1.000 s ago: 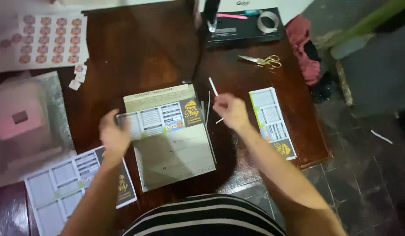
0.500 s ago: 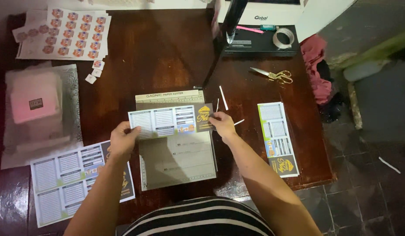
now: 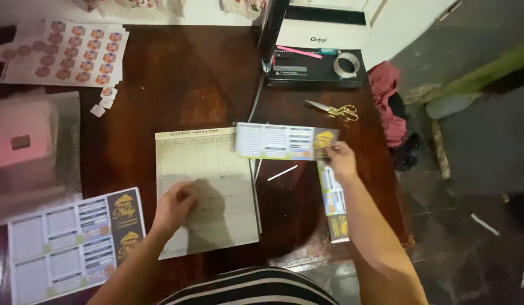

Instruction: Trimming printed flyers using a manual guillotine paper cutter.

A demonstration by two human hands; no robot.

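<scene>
Rightward, printed strip (image 3: 284,142) in right hand (image 3: 341,161); left hand (image 3: 174,206) on paper cutter (image 3: 205,192).

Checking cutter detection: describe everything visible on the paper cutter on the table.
The paper cutter is a flat, pale grey-green rectangular board with a fine printed grid and a ruled strip along its top edge. It lies flat on the dark wooden table, its right edge carrying a thin dark cutting rail. The left hand rests on its lower left part. No sheet lies on it; material looks like plastic or coated board.

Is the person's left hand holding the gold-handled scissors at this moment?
No, the left hand rests on the paper cutter, while the scissors lie untouched on the table.
</scene>
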